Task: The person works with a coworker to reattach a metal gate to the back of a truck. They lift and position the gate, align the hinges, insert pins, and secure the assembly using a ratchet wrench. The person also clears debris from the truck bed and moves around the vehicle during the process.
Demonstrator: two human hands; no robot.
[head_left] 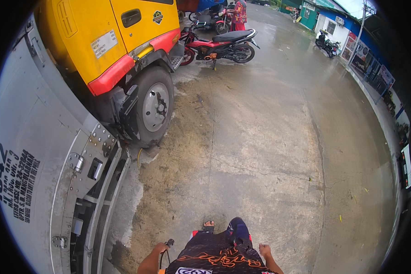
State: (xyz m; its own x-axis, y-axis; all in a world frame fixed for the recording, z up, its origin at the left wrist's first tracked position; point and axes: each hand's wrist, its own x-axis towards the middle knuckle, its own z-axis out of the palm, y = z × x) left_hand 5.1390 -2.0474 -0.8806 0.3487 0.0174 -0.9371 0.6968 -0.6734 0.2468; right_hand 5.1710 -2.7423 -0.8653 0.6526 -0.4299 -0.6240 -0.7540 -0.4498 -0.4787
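Note:
Low in the head view, my left hand (160,248) is closed round a small dark fitting (170,242). A thin dark hose or cable (161,260) curves down beside that hand; the fitting's exact kind is too small to make out. My right hand (264,250) hangs at my other side with the fingers curled in. Whatever it may hold is hidden. Both hands are apart from the truck. Nearest to my left hand is the truck's silver side panel (36,132), with a metal side rail (106,205) along its lower edge.
Ahead on the left stand the truck's yellow cab (91,27) and front wheel (155,105). A red and black motorcycle (219,49) is parked beyond, near a person in red (239,16). Wet concrete (260,150) stretches ahead. Another motorcycle (327,44) stands by buildings at right.

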